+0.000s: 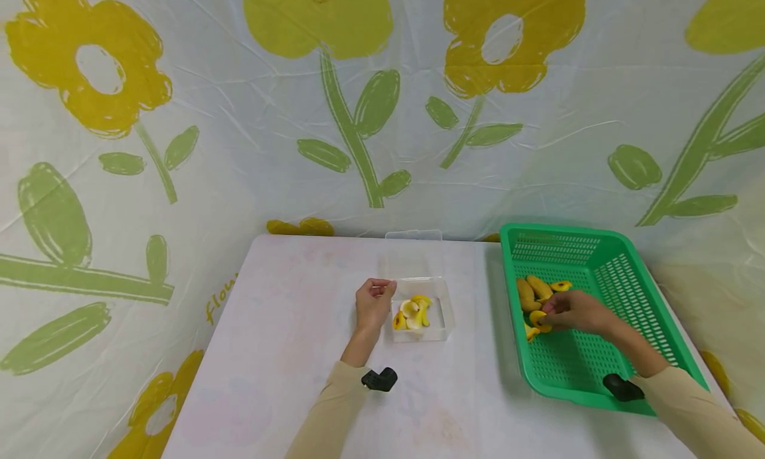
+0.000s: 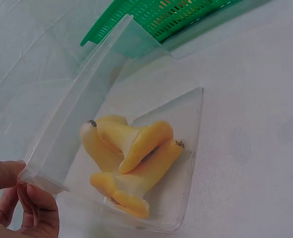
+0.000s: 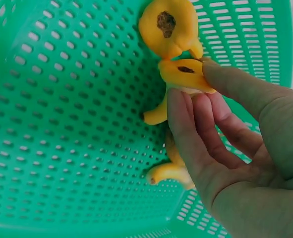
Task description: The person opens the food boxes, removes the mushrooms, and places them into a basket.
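Yellow piece point(image 3: 174, 75): your right hand point(image 1: 578, 311) pinches it, fingers nearly closed, in the basket point(image 1: 597, 363) by the worktop's point(image 1: 287, 353) right edge; your left hand point(image 1: 373, 306) pinches the box point(image 1: 418, 336).

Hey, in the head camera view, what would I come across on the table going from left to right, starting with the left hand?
Left hand, clear plastic box with yellow pieces inside, green basket.
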A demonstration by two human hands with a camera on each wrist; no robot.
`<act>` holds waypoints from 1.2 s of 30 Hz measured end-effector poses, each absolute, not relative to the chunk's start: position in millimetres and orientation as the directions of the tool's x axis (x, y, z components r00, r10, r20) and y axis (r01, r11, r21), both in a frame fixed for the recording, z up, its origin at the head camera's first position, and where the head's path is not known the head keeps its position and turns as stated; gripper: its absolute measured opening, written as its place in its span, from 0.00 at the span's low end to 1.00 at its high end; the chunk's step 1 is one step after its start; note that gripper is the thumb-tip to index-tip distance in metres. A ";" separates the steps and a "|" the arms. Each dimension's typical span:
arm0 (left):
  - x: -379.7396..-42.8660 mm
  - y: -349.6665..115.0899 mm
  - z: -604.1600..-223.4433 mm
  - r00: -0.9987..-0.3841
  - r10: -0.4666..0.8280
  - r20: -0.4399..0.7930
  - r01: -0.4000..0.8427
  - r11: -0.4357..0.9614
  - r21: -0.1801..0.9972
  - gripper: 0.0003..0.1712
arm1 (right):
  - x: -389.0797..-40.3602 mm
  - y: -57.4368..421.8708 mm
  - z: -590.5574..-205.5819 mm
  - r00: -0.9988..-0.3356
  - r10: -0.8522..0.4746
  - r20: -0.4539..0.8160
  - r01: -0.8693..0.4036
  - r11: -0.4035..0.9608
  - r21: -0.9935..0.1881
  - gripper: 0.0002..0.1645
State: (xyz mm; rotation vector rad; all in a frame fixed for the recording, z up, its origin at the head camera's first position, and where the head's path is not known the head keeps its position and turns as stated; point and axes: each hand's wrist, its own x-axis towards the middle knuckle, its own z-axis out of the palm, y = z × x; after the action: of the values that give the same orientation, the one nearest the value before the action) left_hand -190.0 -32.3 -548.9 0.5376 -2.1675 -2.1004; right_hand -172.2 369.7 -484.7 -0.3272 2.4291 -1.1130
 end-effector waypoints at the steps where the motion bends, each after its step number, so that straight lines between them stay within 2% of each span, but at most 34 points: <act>1: -190.3 -32.4 -549.4 -0.935 -0.299 -0.188 -0.197 -0.002 0.980 0.10 | -172.3 368.4 -484.9 -0.874 -0.388 -0.294 -0.034 0.651 -0.759 0.11; 10: -191.6 -33.2 -550.4 -0.937 -0.302 -0.173 -0.181 -0.001 0.983 0.09 | -173.0 359.1 -477.0 -0.890 -0.384 -0.247 -0.062 0.639 -0.767 0.14; 19: -189.9 -32.6 -548.2 -0.935 -0.301 -0.189 -0.198 -0.003 0.980 0.09 | -174.6 334.4 -453.4 -0.939 -0.298 -0.173 -0.035 0.583 -0.812 0.21; 29: -189.3 -32.4 -546.7 -0.932 -0.300 -0.201 -0.215 0.014 0.976 0.10 | -177.6 301.5 -439.1 -0.957 -0.280 -0.074 -0.099 0.557 -0.825 0.21; 36: -190.2 -33.0 -547.9 -0.934 -0.300 -0.196 -0.210 0.016 0.978 0.10 | -182.3 271.2 -440.2 -0.954 -0.296 -0.048 -0.106 0.482 -0.870 0.20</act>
State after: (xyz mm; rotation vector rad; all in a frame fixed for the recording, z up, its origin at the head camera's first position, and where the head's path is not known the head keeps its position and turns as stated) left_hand -190.2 -33.0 -547.9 0.5511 -2.1906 -2.0875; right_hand -182.3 271.2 -440.2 -0.3476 2.5348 -1.4675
